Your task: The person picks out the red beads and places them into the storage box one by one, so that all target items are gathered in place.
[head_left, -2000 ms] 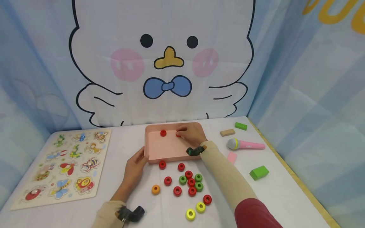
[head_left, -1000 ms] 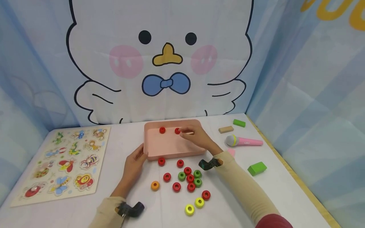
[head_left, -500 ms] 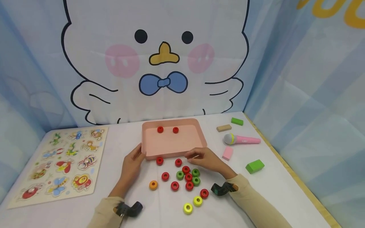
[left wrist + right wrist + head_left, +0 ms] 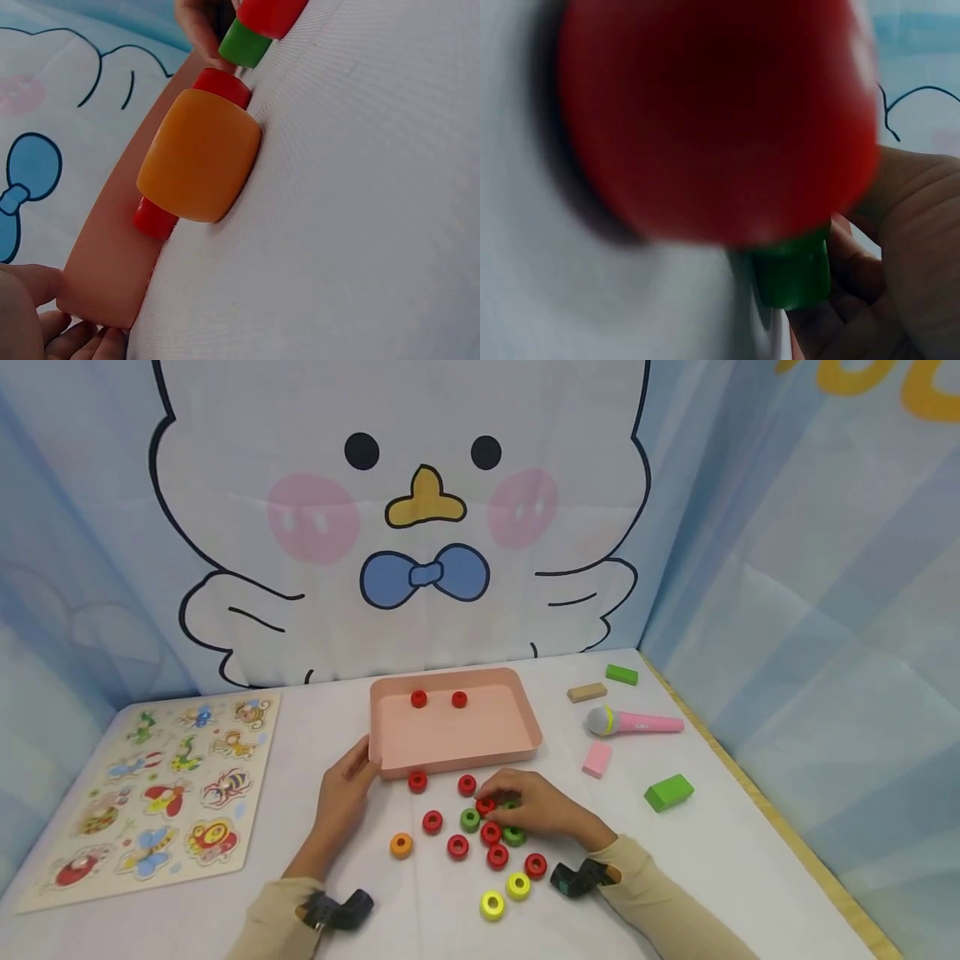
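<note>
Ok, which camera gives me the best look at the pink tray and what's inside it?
The head view: the whole pink tray shows, with two red rings inside near its far wall and the left hand at its near left corner. The left wrist view shows only its outer side wall, edge-on. The right wrist view shows none of it.

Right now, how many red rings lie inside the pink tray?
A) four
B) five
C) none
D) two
D: the head view shows two red rings side by side near the far wall of the pink tray, and nothing else in it; the other rings lie on the table in front of it.
</note>
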{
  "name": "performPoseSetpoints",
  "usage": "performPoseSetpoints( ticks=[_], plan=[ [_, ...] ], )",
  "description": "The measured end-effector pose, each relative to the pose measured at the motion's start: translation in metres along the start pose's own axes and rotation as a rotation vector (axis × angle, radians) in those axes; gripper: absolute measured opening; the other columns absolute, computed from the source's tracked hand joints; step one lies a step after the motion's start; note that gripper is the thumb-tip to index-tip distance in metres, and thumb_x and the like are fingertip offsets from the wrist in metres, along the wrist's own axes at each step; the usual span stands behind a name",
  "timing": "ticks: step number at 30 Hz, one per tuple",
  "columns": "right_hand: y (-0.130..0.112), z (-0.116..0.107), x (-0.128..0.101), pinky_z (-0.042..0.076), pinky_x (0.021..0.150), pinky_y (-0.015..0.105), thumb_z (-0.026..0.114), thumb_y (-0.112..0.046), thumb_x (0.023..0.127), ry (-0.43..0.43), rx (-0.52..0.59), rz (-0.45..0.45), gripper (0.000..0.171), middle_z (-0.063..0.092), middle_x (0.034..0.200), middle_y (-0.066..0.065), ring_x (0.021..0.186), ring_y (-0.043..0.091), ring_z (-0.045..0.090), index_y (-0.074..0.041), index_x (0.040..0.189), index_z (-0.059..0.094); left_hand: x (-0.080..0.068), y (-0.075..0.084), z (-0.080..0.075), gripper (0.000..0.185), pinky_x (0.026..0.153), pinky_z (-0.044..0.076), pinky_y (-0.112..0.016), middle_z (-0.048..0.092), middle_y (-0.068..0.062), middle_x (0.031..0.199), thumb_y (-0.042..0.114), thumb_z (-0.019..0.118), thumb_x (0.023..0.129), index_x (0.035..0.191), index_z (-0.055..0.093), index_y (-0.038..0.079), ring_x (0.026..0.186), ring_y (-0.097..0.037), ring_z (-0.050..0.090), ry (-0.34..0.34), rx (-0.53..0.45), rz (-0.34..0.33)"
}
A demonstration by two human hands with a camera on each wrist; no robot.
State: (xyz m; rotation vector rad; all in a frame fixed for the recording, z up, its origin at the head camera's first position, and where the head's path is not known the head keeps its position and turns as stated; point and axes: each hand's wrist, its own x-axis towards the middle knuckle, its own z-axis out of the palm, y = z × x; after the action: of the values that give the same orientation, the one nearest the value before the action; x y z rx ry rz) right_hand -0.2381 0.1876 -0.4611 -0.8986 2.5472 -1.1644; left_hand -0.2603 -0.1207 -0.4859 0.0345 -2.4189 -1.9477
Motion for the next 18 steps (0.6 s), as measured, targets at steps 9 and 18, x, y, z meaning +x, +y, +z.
performPoseSetpoints(
  ticks=[9,18],
  plan=[
    [0.0000,0.0037,-0.0008,0.050,0.094,0.029,0.072,-0.020,0.091,0.011,0.000,0.020,0.026,0.063,0.112,-0.014,0.102,0.008,0.057,-0.019,0.117,0.070,0.0014,0.0007,0.0000,0.054,0.108,0.038,-0.034,0.039,-0.006,0.153,0.021,0.052,0.102,0.153,0.036,0.011,0.139,-0.019,0.037,-0.001,-0.004,-0.001],
    [0.0008,0.0045,-0.0007,0.050,0.093,0.028,0.073,-0.019,0.090,0.024,0.010,0.016,0.028,0.064,0.113,-0.013,0.103,0.008,0.058,-0.018,0.118,0.071,0.0005,-0.0005,0.0008,0.054,0.109,0.038,-0.035,0.038,-0.006,0.154,0.022,0.052,0.102,0.153,0.036,0.011,0.140,-0.020,0.036,0.010,0.003,-0.012]
  ],
)
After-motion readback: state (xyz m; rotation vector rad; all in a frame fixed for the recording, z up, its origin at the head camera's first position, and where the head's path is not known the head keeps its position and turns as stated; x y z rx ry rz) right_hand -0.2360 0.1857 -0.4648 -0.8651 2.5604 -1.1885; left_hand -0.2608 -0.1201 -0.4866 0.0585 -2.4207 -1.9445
